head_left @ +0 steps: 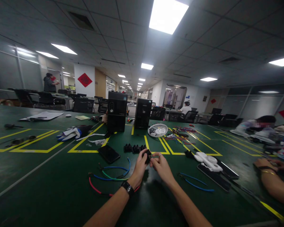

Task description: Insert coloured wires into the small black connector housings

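Observation:
My left hand (139, 168), with a black watch on its wrist, is closed around a small black plastic block (147, 155). Thumb and fingers of my right hand (161, 167) are pinched together at the block's right side; whatever is between them is too small to make out. Just beyond my hands sits a row of similar black blocks (134, 148). Left of my hands lie loose cables: a blue one (125, 174), a green one (109, 177) and a red one (94, 188). Another blue cable (197, 183) rests to the right.
A black phone (109, 154) lies left of the blocks. Farther back stand two black boxes (117, 112) and a white basket (157, 130) beside bundled wires (180, 135). At right are white devices (208, 160) on dark slabs and another person's arm (272, 183).

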{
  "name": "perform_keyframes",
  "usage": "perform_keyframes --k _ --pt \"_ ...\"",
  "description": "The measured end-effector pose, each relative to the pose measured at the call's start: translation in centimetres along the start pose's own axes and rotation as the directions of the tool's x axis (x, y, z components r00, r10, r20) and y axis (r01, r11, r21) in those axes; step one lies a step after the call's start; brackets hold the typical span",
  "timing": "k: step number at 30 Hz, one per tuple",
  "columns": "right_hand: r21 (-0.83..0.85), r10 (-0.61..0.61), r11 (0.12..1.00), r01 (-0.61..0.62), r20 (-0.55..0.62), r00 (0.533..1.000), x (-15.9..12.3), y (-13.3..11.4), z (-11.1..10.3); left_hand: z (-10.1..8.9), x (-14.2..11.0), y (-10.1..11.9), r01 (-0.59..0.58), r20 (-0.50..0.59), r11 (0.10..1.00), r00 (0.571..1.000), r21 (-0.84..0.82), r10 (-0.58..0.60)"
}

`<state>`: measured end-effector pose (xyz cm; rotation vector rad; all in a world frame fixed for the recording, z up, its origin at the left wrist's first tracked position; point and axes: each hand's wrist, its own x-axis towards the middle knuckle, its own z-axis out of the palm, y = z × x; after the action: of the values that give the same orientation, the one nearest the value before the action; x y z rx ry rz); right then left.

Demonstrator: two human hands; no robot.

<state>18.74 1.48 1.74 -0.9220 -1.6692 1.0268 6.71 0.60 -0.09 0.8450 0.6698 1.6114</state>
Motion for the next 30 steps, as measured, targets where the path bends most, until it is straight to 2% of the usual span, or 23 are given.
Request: perform_keyframes --k 10,13,15,20,26,30 --pt "-0.017 0.045 0.999 -0.046 -0.061 0.997 -0.1 0.0 0.1 0.1 -0.4 -0.3 0.017 0.059 1.0 0.998 -0.018 -0.016" --pt "-0.015 0.079 0.997 -0.081 -0.071 0.994 -0.1 0.0 0.2 -0.1 -0.4 -0.4 0.025 0.058 0.999 0.998 0.042 -0.027" --pt "-0.026 0.089 0.996 -0.091 -0.067 0.994 -0.2 0.0 0.2 -0.2 -0.5 -0.3 -0.004 0.047 0.988 0.999 0.152 -0.003" --pt "-0.013 0.119 0.993 -0.119 -0.024 0.993 -0.1 0.3 0.0 -0.2 -0.8 0.3 -0.147 0.056 0.856 0.989 0.496 0.138" --pt "0.05 0.117 0.991 -0.124 0.128 0.985 -0.1 0.7 0.2 -0.3 -0.8 0.8 -0.193 0.076 0.751 0.979 0.632 0.187" --pt "-0.054 0.132 0.991 -0.125 0.147 0.98 -0.7 0.2 -0.1 -0.9 -0.5 1.5 -0.279 0.082 0.663 0.947 0.695 0.312"
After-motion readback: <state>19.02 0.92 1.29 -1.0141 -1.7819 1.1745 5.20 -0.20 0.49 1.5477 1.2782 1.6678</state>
